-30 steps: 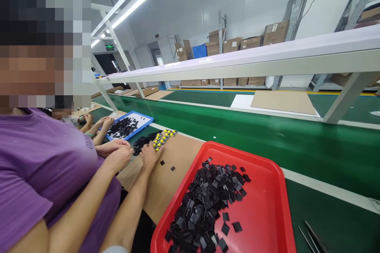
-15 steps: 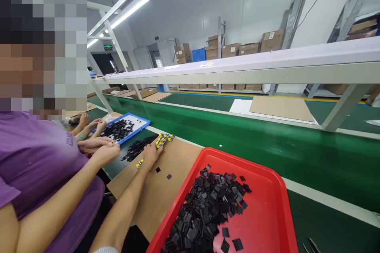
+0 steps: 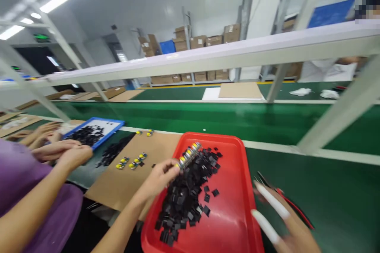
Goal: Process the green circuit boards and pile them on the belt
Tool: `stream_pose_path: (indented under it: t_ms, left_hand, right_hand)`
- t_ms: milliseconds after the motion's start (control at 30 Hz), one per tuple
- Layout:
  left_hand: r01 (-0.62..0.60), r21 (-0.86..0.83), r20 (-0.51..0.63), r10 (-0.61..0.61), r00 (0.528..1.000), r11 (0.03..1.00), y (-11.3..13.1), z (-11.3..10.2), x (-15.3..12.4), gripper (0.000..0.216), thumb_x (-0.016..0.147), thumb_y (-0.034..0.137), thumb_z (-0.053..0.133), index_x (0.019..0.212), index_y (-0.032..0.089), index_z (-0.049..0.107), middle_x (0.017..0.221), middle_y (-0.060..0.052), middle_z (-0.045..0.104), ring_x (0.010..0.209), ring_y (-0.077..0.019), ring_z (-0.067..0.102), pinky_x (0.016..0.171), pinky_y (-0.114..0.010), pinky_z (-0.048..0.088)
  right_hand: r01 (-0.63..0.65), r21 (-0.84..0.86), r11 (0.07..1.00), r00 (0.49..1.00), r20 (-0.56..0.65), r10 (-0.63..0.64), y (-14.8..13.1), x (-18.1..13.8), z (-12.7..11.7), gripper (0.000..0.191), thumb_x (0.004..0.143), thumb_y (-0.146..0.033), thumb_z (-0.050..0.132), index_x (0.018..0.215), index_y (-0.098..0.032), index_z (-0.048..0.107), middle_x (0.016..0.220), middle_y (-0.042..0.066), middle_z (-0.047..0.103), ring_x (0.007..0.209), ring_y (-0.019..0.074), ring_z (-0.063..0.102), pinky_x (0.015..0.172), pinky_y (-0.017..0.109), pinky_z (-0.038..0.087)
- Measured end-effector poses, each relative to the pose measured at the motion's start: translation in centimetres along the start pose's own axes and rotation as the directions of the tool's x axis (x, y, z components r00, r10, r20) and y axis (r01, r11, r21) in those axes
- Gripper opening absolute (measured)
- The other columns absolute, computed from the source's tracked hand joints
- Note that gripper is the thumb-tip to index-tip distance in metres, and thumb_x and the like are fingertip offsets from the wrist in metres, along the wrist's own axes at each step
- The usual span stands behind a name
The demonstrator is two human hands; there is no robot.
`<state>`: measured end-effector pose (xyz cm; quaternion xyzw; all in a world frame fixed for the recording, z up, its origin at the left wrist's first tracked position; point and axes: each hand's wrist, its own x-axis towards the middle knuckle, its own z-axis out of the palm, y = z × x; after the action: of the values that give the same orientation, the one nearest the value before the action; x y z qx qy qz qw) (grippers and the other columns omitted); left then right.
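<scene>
My left hand (image 3: 162, 176) is closed in a pinch on a strip of small yellow and black parts (image 3: 189, 154), held over the red tray (image 3: 234, 221). A heap of small black square pieces (image 3: 187, 193) lies in that tray. My right hand (image 3: 279, 219), with white finger covers, hovers with fingers stretched out just right of the tray over the green mat and holds nothing. Black tweezers (image 3: 263, 179) lie right by its fingertips.
A brown card sheet (image 3: 130, 180) left of the tray carries loose yellow parts (image 3: 132, 162). A person in purple (image 3: 32, 197) works at the left, hands near a blue tray (image 3: 114, 124) of black pieces. The green conveyor belt (image 3: 208, 118) runs behind, under a white shelf rail (image 3: 208, 57).
My view swung to the right. My left hand lifted a strip of yellow parts off the card and carried it over the red tray. My right hand came into view near the tweezers.
</scene>
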<state>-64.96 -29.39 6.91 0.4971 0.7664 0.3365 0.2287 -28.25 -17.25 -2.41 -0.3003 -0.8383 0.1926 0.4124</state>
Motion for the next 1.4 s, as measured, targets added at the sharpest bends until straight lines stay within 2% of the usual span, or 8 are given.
stream_pose_path:
  t_ms: [67,167,367,500,633,900,1200,1400]
  left_hand:
    - [-0.047,-0.085,0.212,0.064,0.975,0.995,2.0,4.5,-2.8,0.037,0.095,0.052,0.058,0.091,0.018,0.071,0.086,-0.004,0.071,0.076,-0.0176,0.063,0.069,-0.027,0.052]
    - [-0.045,-0.153,0.386,0.102,0.917,0.987,3.3,9.1,-6.2,0.029,0.097,0.045,0.059,0.092,0.019,0.070,0.092,-0.005,0.071,0.080,-0.0184,0.063,0.074,-0.028,0.051]
    - [-0.011,-0.250,0.381,0.109,0.918,0.968,4.1,10.5,-8.2,0.032,0.088,0.043,0.074,0.115,0.026,0.071,0.146,-0.012,0.058,0.133,-0.0321,0.053,0.115,-0.046,0.039]
    - [0.201,-0.443,0.534,0.077,0.842,0.873,5.7,12.5,-8.0,0.041,0.100,0.053,0.055,0.126,0.023,0.065,0.097,-0.006,0.070,0.076,-0.0173,0.064,0.077,-0.031,0.054]
    - [0.302,-0.557,0.289,-0.161,0.944,0.773,6.0,15.6,-7.8,0.053,0.095,0.069,0.051,0.105,0.019,0.065,0.070,0.004,0.051,0.054,-0.0114,0.046,0.051,-0.023,0.043]
    - [0.275,-0.316,0.411,-0.130,0.902,0.908,4.5,13.9,-6.4,0.067,0.092,0.066,0.059,0.140,0.020,0.058,0.058,0.004,0.059,0.044,-0.0132,0.050,0.042,-0.023,0.043]
    - [-0.048,-0.007,-0.084,0.047,0.995,0.999,2.4,15.7,-4.4,0.043,0.090,0.067,0.053,0.106,0.037,0.078,0.097,-0.005,0.081,0.093,-0.0355,0.076,0.081,-0.047,0.065]
    - [-0.110,0.067,0.234,0.092,0.968,0.992,3.4,14.6,-4.0,0.043,0.090,0.058,0.062,0.120,0.029,0.074,0.123,-0.008,0.077,0.115,-0.0354,0.071,0.104,-0.048,0.054]
  right_hand:
    - [-0.131,0.210,0.969,0.972,0.222,0.084,-0.4,1.0,0.8,0.070,0.101,-0.039,0.060,0.162,-0.028,0.028,0.154,0.013,0.054,0.130,0.0285,0.064,0.110,0.046,0.056]
    - [-0.243,0.387,0.889,0.905,0.420,0.064,-1.0,1.5,0.9,0.050,0.102,-0.034,0.061,0.150,-0.026,0.050,0.143,0.012,0.064,0.127,0.0243,0.066,0.109,0.041,0.055]
    - [-0.194,0.574,0.795,0.906,0.415,-0.079,-2.3,1.1,-1.2,0.024,0.103,-0.028,0.061,0.125,-0.025,0.070,0.121,0.009,0.075,0.104,0.0194,0.073,0.094,0.032,0.060]
    - [-0.065,0.543,0.837,0.939,0.318,-0.134,-3.1,0.7,0.0,0.031,0.103,-0.025,0.059,0.134,-0.026,0.066,0.120,0.008,0.076,0.105,0.0193,0.074,0.093,0.032,0.062]
    - [0.037,0.290,0.956,0.989,0.127,-0.077,-3.4,-0.6,3.0,0.039,0.101,-0.013,0.055,0.138,-0.021,0.063,0.128,0.012,0.073,0.114,0.0240,0.072,0.100,0.038,0.061]
    - [-0.053,0.442,0.896,0.951,0.296,-0.089,-3.0,1.9,2.2,0.030,0.100,-0.019,0.063,0.128,-0.027,0.071,0.116,0.006,0.078,0.104,0.0201,0.074,0.095,0.033,0.060]
    - [0.068,0.050,0.996,0.997,0.023,-0.069,-4.3,0.2,5.6,0.041,0.098,-0.015,0.051,0.138,-0.015,0.061,0.129,0.017,0.072,0.113,0.0268,0.072,0.098,0.040,0.062]
    - [-0.020,-0.041,0.999,0.944,0.327,0.032,-3.8,0.7,4.0,0.034,0.091,-0.008,0.062,0.124,-0.017,0.070,0.119,0.013,0.075,0.116,0.0318,0.065,0.104,0.050,0.056]
